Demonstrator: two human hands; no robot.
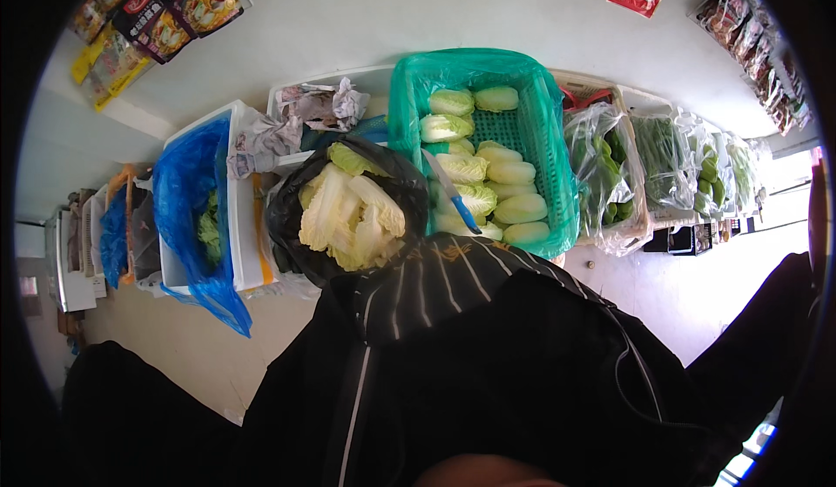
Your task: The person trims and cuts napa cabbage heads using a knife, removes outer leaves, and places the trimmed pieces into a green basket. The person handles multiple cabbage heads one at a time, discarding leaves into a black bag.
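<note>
Neither my left hand nor my right hand is in view; only my dark sleeves reach out to both sides. Before me stands a green plastic crate [565, 180], lined with green film and holding several napa cabbages [513, 173]. A kitchen knife with a blue handle [465, 212] lies over the cabbages at the crate's left side, its blade pointing away from me. Left of the crate, a black plastic bag [284, 203] gapes around a heap of loose pale cabbage leaves [353, 209]. My striped clothing hides the near edge of the crate.
A white box [243, 225] lined with a blue plastic bag [189, 160] holds leafy greens. Crumpled newspaper [264, 141] lies beside it. To the right, crates hold bagged green peppers [604, 160] and long green vegetables [663, 160]. Food packets [209, 0] hang on the white wall [392, 10].
</note>
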